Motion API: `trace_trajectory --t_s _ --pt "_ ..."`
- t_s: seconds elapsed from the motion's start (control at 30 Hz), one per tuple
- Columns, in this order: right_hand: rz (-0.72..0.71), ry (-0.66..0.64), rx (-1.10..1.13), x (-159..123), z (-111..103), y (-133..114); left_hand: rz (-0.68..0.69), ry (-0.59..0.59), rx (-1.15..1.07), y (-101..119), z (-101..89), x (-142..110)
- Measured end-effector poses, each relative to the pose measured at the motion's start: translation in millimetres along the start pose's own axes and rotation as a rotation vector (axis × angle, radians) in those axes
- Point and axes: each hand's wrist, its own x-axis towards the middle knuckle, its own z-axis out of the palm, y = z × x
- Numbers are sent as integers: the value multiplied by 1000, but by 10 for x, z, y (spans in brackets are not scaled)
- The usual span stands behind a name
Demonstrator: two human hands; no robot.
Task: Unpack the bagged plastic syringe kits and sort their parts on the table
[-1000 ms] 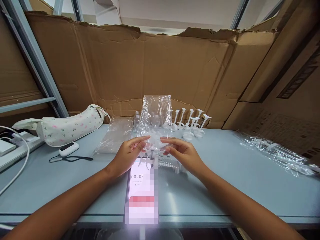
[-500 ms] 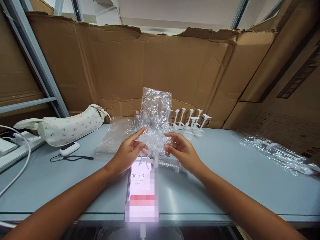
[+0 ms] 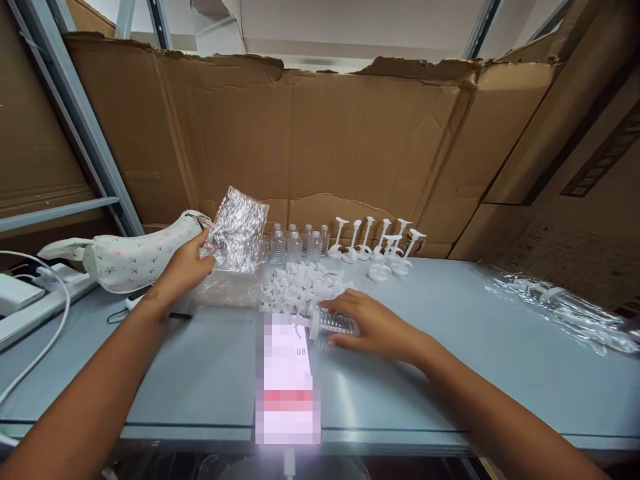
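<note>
My left hand (image 3: 186, 265) pinches the corner of a crumpled clear plastic bag (image 3: 240, 230), holding it up above the table's left side. My right hand (image 3: 375, 325) curls over a clear plastic bottle (image 3: 337, 324) lying on its side, with a white pump head at its near end. Just behind that hand lies a heap of white plastic collars (image 3: 300, 287). Several small upright clear bottles (image 3: 295, 247) stand in a row behind the heap. To their right stand several white pump heads (image 3: 375, 240). A phone (image 3: 287, 380) with a blurred screen lies between my hands.
A flat plastic sheet (image 3: 230, 291) lies under my left hand. Left of it are a floral cloth pouch (image 3: 135, 263), a power strip (image 3: 20, 297) and a white cable (image 3: 43, 333). Bagged white parts (image 3: 555, 307) lie at right; cardboard (image 3: 310, 133) walls the back.
The bag has moved left with my left hand and no longer covers the collars and bottles. My right hand has dropped onto the lying bottle.
</note>
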Motion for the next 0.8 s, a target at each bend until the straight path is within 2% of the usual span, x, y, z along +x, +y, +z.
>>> trace_trajectory --t_s 0.17,0.23,0.33,0.4,0.47,0.5,0.57,0.63,0.7,0.8 --pt "-36 15 -2 22 66 4 62 -281 344 -178 2 61" --pt "-34 63 -11 26 84 22 58 -343 468 -215 24 59" --pt "-36 177 -29 23 85 45 -23 -409 605 -173 41 -2" --pt "-44 308 6 12 62 46 -17 -361 640 -70 59 -82" --pt "-33 489 96 2 28 38 78 -158 640 74 107 -186" --pt "-12 579 176 0 13 33 162 -55 604 154 147 -245" --pt "43 712 423 9 -6 28 396 0 432 312 262 -372" --pt "77 754 743 38 -5 25 637 -67 264 452 409 -506" --pt "81 732 1008 78 15 19 780 -90 174 558 557 -631" --pt "95 627 1218 131 67 -10 831 -72 88 645 717 -748"
